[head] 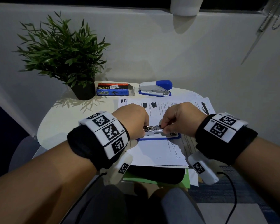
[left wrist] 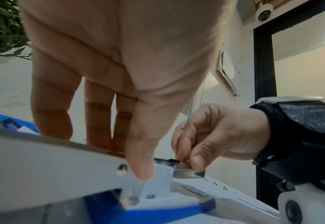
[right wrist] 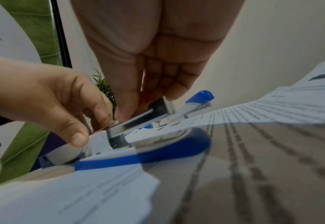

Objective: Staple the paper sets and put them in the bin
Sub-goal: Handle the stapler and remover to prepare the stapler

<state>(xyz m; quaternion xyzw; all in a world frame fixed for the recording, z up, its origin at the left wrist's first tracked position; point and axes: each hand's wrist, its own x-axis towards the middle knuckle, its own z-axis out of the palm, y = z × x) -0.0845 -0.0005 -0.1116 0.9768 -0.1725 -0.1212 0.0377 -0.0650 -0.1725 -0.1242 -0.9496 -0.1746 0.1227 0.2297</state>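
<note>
here the right hand (head: 181,117) pinches the metal staple rail (left wrist: 188,170) of the opened stapler (head: 158,135) between thumb and fingers (left wrist: 196,157), while the left hand (head: 132,120) grips its hinge end. the stapler sits on the paper sets (head: 157,152) on the counter (head: 55,126). this looks like reloading; the rail should slide straight, base steadied. no bin is in view. a second stapler (head: 155,88) and staples box (head: 113,89) lie beyond.

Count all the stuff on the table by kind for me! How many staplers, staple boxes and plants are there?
Blue and white staplers: 2, one shut at the back, one opened between the left hand and right hand, lying on the printed paper sheets
Blue and red cardboard staple boxes: 1
Green potted plants: 1
Total: 4
</note>
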